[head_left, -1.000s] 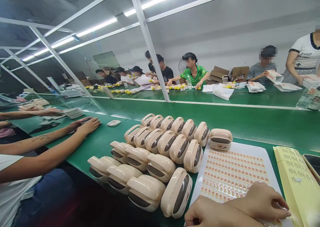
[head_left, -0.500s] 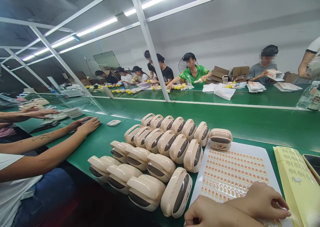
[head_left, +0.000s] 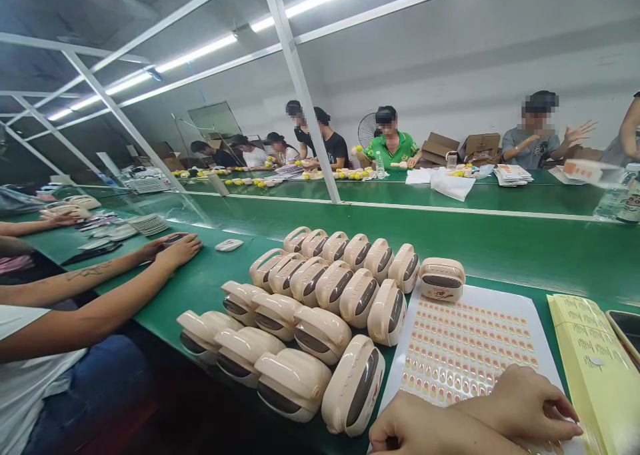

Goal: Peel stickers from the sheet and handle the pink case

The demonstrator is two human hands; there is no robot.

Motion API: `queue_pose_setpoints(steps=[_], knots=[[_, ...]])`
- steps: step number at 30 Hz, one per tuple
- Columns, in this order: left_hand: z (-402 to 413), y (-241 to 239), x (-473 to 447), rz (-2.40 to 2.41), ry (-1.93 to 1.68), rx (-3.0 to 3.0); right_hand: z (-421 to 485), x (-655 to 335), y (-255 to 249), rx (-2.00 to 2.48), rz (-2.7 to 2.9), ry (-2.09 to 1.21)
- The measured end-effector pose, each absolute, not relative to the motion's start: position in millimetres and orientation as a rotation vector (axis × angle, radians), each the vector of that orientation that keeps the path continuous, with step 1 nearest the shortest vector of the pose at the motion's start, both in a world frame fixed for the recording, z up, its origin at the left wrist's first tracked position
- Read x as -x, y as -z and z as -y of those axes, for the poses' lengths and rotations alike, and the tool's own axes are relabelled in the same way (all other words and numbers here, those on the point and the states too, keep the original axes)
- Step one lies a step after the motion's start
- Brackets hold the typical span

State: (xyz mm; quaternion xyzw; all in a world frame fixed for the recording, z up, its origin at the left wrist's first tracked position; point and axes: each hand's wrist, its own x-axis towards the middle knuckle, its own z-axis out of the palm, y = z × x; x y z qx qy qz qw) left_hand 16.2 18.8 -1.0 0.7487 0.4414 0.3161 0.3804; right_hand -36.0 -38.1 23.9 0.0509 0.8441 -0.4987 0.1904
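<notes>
The left hand (head_left: 533,401) rested, fingers loosely bent, on the lower right of a white sticker sheet (head_left: 543,348). The right forearm crossed over the left wrist, and the right hand (head_left: 407,425), curled and partly cut off by the lower edge, lay at the sheet's lower left. One cream case (head_left: 442,279) stood at the sheet's upper left corner; rows of similar cases (head_left: 337,285) with dark windows filled the green table (head_left: 505,261) leftward. Yellow paper (head_left: 600,375) lay just right of the sheet. Farther left, a co-worker's hands (head_left: 183,249) held a small dark-topped piece. Opposite, a person in green (head_left: 400,147) sat at the far bench
</notes>
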Motion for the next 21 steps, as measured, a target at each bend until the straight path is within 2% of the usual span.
queue_pose_setpoints(steps=[21], knots=[[-17.6, -7.9, -14.7, -1.115, -0.780, -1.930, 39.9, 38.6, -28.3, -0.104, -2.412, 1.367]])
